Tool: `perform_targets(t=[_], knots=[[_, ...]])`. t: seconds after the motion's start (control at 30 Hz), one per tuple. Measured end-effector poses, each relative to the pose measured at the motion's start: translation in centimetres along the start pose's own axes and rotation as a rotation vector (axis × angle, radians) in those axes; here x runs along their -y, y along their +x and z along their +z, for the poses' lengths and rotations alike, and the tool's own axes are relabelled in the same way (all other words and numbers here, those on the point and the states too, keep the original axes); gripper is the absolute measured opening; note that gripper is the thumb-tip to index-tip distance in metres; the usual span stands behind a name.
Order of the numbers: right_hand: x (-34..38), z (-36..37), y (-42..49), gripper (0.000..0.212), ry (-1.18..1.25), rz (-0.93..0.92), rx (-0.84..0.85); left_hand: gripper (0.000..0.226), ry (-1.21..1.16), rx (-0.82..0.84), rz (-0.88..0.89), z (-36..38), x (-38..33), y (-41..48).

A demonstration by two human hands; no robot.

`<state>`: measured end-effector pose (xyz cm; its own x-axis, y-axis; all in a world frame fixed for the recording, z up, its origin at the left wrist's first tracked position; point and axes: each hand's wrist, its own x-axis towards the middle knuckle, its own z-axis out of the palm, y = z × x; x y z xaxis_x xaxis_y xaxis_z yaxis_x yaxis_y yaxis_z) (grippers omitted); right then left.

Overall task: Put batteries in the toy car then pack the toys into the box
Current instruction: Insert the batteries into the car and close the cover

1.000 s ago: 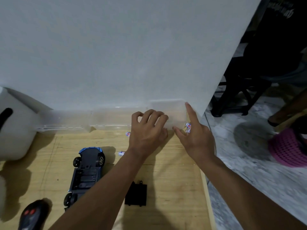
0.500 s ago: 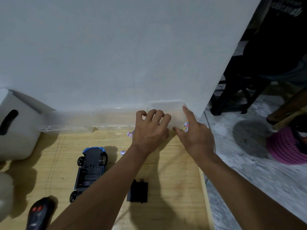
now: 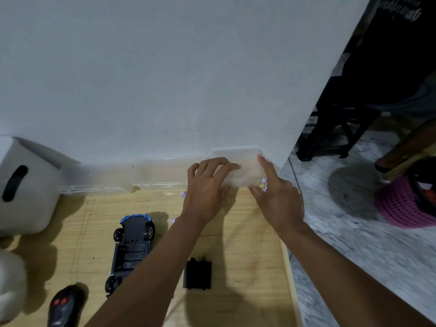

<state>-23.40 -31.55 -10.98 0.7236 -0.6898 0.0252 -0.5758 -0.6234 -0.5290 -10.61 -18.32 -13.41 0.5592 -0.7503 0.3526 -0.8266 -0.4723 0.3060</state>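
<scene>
Nearest us on the wooden table [image 3: 247, 246] lay a black remote control [image 3: 64, 305], a black battery cover [image 3: 197, 274] and, a little farther, the blue toy car [image 3: 132, 244] on its roof, battery bay uncovered. Beyond, a loose battery [image 3: 182, 194] lay just left of our left hand [image 3: 207, 190], whose curled fingers gripped the left side of a small clear container [image 3: 247, 166] against the wall. Our right hand [image 3: 280, 201] clasped its right side between straight forefinger and thumb; a white box [image 3: 23, 185] stood far left.

Blue toy car [image 3: 133, 245] upside-down, batt. bay open
</scene>
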Motion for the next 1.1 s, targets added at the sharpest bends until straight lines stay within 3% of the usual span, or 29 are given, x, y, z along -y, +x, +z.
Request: perform_targets(t=[0.27, 0.67, 0.83, 1.1], knots=[[0.4, 0.9, -0.1, 0.076, 0.095, 0.101, 0.006, 0.032, 0.025, -0.05, 0.017, 0.2, 0.7, -0.4], [0.1, 0.9, 0.2, 0.075, 0.059, 0.089, 0.017, 0.042, 0.094, -0.063, 0.023, 0.7, 0.7, -0.6], [0.2, 0.7, 0.2, 0.074, 0.049, 0.087, 0.017, 0.041, 0.106, -0.085, -0.019, 1.1, 0.2, -0.8], [0.2, 0.8, 0.2, 0.075, 0.061, 0.09, 0.004, 0.034, 0.259, -0.141, 0.064, 1.5, 0.6, -1.2]])
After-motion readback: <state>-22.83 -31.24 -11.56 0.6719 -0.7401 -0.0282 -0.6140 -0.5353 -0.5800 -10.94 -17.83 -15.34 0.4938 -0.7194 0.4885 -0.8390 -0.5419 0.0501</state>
